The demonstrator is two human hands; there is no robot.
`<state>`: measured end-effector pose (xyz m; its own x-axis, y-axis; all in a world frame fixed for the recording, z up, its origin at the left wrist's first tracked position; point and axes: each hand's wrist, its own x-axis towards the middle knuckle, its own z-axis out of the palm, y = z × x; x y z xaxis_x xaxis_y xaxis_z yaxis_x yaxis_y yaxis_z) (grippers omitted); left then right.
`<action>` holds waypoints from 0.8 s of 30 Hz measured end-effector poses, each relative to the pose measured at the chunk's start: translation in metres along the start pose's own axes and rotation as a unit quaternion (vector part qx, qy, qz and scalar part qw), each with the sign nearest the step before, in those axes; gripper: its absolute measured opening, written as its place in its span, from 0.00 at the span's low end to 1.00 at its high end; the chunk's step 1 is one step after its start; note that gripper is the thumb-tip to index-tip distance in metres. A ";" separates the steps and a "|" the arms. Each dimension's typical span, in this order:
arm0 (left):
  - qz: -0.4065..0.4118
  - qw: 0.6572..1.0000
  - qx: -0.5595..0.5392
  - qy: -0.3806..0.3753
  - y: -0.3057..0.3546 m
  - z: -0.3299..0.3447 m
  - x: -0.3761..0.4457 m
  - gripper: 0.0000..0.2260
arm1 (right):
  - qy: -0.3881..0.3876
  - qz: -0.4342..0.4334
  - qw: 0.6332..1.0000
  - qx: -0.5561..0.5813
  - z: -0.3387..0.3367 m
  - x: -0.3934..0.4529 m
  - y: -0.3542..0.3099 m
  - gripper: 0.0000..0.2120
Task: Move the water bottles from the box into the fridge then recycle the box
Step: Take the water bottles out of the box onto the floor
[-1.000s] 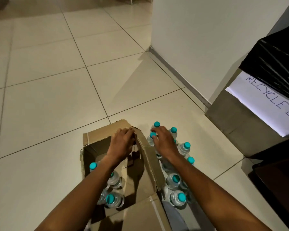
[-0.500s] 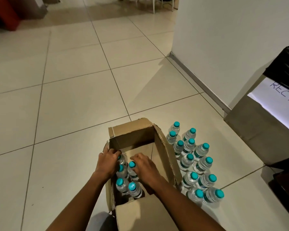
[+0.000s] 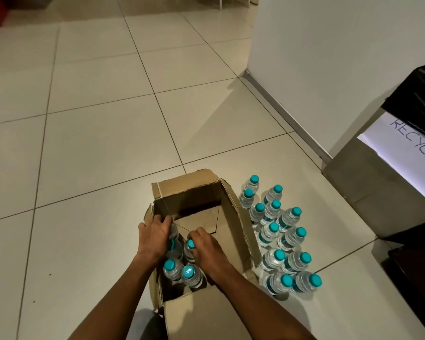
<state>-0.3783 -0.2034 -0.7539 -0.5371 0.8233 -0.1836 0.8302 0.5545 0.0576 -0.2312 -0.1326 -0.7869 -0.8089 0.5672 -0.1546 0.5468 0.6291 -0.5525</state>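
From the head view, an open brown corrugated cardboard box [image 3: 206, 231] sits on the pale tiled floor [image 3: 96, 155], its flaps folded out. At its near-left corner stand the last small clear plastic water bottles with teal screw caps [image 3: 182, 271]. The left hand [image 3: 155, 238] reaches in with its fingers [image 3: 166, 220] curled down over a bottle at the left wall, seemingly gripping it by the top. The right hand [image 3: 206, 246] closes round the neck of a neighbouring bottle, the teal cap showing just beside its thumb. Just to the right of the box a cluster of matching full bottles [image 3: 280, 236] stands upright on the floor. At the right edge is a grey bin with a black liner and a white "RECYCLE" sign [image 3: 407, 148]. No fridge is in sight.

The bottles look full, so each is likely modestly heavy, with thin walls that give under a squeeze and may be slick. The ribbed cap and stiff neck are probably the surest hold. The emptied box should be light and stiff, best taken by a wall edge.
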 end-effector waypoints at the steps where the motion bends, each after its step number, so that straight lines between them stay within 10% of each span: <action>1: 0.002 1.000 -0.009 0.013 -0.002 -0.004 0.000 0.23 | 0.006 -0.002 1.000 0.000 -0.001 -0.002 0.001 0.21; 14: 0.107 0.949 -0.126 0.269 0.041 -0.111 0.003 0.13 | 0.158 -0.050 0.986 0.015 -0.137 -0.007 0.007 0.17; 24: 0.214 0.931 -0.142 0.261 0.132 -0.128 -0.001 0.11 | 0.338 -0.036 0.940 -0.013 -0.251 -0.062 0.071 0.15</action>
<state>-0.2872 -0.1157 -0.6203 -0.2270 0.8823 0.4123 0.9518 0.1113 0.2857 -0.0880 0.0102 -0.6110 -0.5261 0.7254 0.4440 0.5085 0.6867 -0.5194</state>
